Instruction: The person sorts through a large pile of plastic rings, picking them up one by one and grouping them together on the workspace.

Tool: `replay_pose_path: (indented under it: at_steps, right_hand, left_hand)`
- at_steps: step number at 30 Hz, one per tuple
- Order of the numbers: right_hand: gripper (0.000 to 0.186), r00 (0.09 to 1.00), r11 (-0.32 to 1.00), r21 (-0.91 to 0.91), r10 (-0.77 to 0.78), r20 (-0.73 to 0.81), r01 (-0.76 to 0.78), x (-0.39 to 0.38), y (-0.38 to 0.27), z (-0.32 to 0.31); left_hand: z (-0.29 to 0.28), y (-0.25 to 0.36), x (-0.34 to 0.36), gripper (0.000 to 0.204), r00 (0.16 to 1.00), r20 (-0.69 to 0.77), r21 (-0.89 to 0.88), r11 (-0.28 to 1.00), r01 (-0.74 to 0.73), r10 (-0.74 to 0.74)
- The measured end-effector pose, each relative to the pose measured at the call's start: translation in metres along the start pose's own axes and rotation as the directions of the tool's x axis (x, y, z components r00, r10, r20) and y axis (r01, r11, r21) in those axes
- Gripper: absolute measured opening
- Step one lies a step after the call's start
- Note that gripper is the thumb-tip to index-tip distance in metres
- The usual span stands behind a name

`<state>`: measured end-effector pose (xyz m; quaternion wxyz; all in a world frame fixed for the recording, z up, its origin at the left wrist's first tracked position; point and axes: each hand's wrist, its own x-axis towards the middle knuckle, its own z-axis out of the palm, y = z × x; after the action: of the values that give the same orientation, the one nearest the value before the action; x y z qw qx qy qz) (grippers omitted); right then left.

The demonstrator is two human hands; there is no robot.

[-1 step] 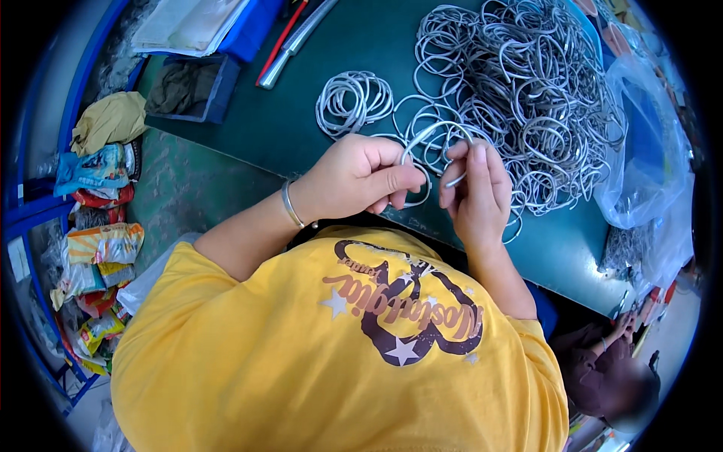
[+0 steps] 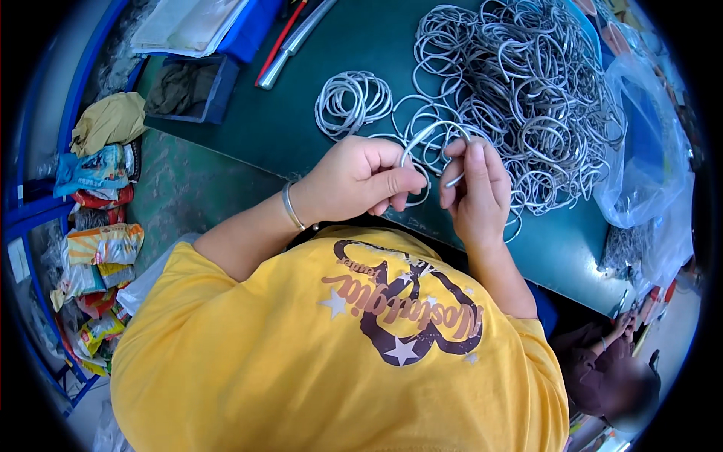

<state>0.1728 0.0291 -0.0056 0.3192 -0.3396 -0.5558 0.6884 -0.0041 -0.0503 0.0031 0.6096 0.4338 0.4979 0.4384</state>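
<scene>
Left hand (image 2: 369,178): thumb and fingers pinching one side of a silver-grey ring (image 2: 437,123). Right hand (image 2: 480,184): thumb and fingertips pinching the same ring's other side. Ring: held between both hands, its curve arching away from the wearer; whether the loop is closed, cannot be told. Small cluster of rings (image 2: 352,104): just beyond the left hand. Large tangle of rings (image 2: 520,90): beyond and right of the right hand. Clear plastic bag (image 2: 640,143): farther right of that hand.
</scene>
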Motion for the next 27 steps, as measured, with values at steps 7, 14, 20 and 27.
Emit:
replay_pose_path:
  at_steps: [7,14,20,27]
  right_hand:
    - [0.031,0.989,0.981,0.126,0.15,0.016,-0.15,0.002,0.003,0.001]
    - [0.029,0.971,0.943,0.235,0.237,0.019,-0.235,0.001,0.006,0.001]
    - [0.016,0.97,0.928,-0.29,-0.245,-0.001,0.234,-0.006,0.012,-0.004]
    - [0.011,0.827,0.618,-0.578,-0.526,0.199,0.532,-0.005,0.013,-0.015]
  left_hand:
    - [0.01,0.0,0.0,0.018,0.999,-0.037,-0.061,0.998,-0.018,0.016]
    - [0.011,-0.02,0.004,0.018,0.995,-0.073,-0.091,0.994,0.061,-0.067]
    - [0.001,-0.018,0.011,0.017,0.977,-0.209,-0.071,0.996,-0.053,0.037]
    - [-0.012,-0.013,0.006,0.037,0.987,-0.032,-0.315,0.938,0.142,-0.16]
